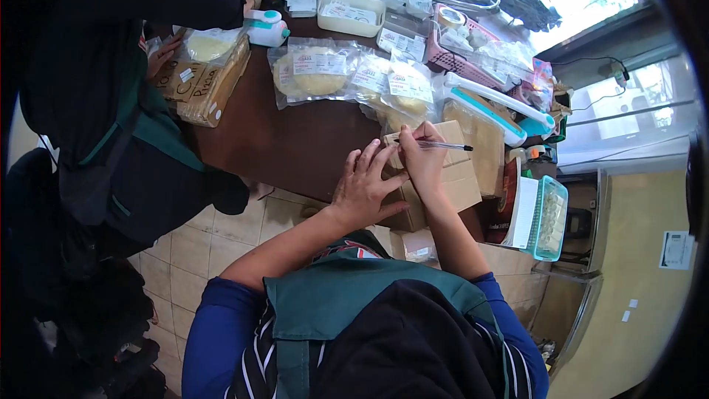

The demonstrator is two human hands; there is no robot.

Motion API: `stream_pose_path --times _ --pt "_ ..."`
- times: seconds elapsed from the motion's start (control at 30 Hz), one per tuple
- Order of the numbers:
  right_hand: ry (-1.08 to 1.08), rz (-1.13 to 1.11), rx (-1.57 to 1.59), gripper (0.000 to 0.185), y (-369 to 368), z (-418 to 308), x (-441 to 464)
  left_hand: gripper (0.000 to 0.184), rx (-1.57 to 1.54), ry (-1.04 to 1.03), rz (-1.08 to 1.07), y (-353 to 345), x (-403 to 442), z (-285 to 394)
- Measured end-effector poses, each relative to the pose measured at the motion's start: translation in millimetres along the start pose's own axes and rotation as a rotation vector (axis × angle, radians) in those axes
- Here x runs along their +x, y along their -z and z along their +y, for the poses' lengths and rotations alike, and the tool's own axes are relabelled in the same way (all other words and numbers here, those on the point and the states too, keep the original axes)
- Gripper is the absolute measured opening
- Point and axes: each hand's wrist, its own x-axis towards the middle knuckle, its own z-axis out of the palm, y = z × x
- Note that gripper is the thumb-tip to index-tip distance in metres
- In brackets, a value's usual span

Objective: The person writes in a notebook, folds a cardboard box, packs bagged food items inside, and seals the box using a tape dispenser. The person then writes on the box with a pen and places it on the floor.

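A pen (445, 145) with a dark end is pinched in my right hand (422, 161), over a small cardboard box (458, 175) at the table's front edge. The pen's tip is hidden by my fingers. My left hand (367, 186) rests with fingers spread on the left part of that box. Just beyond the box lie clear packs of round, pale flat food with labels (408, 85).
A co-worker in dark clothes (111, 103) stands at the left, hands by a marked cardboard box (214, 92). A label tray (351, 15), pink basket (450, 61), white-and-teal sealer (484, 111) and teal basket (550, 219) surround the brown table (273, 140).
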Motion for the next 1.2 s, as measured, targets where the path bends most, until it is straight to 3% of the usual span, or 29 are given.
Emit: stream_pose_path --times 0.2,0.4,0.83,0.9,1.13,1.2 --pt "0.223 -0.035 -0.164 0.026 1 19 5 0.052 0.026 0.039 0.0 -3 -3 0" --pt "0.082 -0.019 -0.065 0.03 -3 9 1 0.053 0.019 0.089 0.031 -4 -7 1" --pt "0.099 -0.004 -0.124 0.029 -2 13 2 0.054 0.031 0.074 0.065 -5 -9 0" --pt "0.191 -0.015 -0.239 0.028 -1 15 3 0.054 0.032 0.073 0.061 -5 -9 0" --pt "0.182 -0.005 -0.187 0.029 -1 17 3 0.054 0.041 0.069 0.066 -5 -9 0" --pt "0.093 0.029 -0.135 0.03 -1 15 2 0.054 0.043 0.065 0.068 -5 -8 -1"
